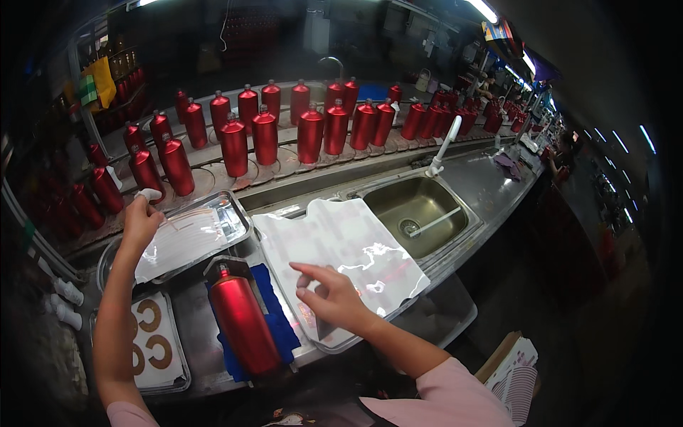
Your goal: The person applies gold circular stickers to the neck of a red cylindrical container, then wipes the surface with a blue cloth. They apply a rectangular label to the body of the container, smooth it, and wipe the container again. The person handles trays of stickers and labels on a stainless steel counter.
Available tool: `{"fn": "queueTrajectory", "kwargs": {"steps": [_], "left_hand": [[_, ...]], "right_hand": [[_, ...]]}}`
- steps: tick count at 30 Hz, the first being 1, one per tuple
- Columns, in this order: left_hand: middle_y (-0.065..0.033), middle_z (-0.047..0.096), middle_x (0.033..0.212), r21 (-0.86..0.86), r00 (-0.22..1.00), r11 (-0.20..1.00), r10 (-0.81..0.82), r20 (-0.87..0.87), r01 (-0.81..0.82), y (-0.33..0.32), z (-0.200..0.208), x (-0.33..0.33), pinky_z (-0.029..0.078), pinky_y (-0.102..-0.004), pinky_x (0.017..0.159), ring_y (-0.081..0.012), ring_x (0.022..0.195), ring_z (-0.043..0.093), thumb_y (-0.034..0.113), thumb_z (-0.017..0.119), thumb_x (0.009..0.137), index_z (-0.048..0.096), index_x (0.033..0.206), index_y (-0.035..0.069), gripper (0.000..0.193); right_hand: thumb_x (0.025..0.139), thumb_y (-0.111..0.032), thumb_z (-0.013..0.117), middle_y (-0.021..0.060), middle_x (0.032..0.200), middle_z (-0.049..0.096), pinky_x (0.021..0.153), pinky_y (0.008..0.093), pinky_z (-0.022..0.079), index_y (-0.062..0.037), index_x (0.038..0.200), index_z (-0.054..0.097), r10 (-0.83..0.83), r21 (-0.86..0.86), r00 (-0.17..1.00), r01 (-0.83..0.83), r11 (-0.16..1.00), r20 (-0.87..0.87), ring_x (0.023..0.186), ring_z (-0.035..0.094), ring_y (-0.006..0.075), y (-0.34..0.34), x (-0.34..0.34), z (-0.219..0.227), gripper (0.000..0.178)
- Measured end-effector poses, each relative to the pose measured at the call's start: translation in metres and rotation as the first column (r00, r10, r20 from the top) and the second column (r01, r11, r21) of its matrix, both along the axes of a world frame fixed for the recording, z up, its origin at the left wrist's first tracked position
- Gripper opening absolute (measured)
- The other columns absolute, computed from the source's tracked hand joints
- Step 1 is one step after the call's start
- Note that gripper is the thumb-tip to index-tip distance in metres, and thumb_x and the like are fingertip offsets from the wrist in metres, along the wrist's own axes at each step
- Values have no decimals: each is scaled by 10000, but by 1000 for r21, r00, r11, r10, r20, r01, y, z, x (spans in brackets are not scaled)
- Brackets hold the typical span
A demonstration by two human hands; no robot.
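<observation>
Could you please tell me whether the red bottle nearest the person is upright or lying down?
Lying down: the red bottle stretches lengthwise over the blue cloth, its neck pointing away from the person.

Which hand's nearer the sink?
Right. The right hand is over the white sheet, left of the sink; the left hand is farther left, at the metal tray.

Sheet — between front bottle and sink

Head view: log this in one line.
left hand: at metal tray, grip unclear | right hand: over white sheet, nothing visibly held | red bottle: lying over blue cloth
</observation>
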State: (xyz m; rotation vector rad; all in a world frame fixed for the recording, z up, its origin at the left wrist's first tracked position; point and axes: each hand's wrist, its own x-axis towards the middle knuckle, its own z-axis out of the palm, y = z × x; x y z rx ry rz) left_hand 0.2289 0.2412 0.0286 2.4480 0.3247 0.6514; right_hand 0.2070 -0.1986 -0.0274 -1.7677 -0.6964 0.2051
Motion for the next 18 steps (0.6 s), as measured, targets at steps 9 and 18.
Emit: {"fn": "queueTrajectory", "kwargs": {"steps": [9,18], "left_hand": [[0,612,794,-361,809,755,-588,-1,548,-235,141,-40,490,-227,722,-64,741,596,-54,682,845,587,1304,20,474],[-46,681,874,-543,968,802,-182,175,249,-262,25,-190,515,-243,750,-93,810,644,-18,686,905,596,1299,18,406]], "right_hand": [[758,-26,639,78,1108,669,612,193,434,0,1199,647,328,53,926,-324,944,-187,683,529,37,32,69,123,442],[959,-171,671,20,816,697,438,168,343,1,947,697,261,64,807,-269,961,-530,505,450,4,-20,-45,60,174]]}}
